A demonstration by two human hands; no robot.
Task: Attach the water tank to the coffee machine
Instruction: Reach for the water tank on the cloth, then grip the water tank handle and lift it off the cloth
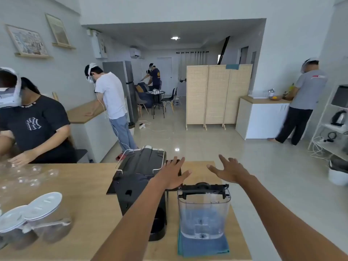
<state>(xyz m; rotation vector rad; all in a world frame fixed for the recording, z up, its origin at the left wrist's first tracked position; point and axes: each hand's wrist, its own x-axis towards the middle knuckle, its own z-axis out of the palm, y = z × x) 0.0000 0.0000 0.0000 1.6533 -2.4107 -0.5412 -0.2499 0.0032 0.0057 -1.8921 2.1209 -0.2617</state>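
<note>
A black coffee machine (137, 185) stands in the middle of the wooden table (90, 200). To its right a clear water tank (204, 211) with a black lid and handle stands upright on a blue cloth (203, 247), apart from the machine. My left hand (172, 173) hovers open over the machine's right top edge, fingers spread. Beyond the tank, my right hand (228, 169) is held open above the table's far right part, touching nothing.
Two clear jars with white lids (35, 221) stand at the table's left front. Several clear plastic cups (28, 178) lie at the far left, where a seated person (32, 127) works. Other people stand at counters farther back.
</note>
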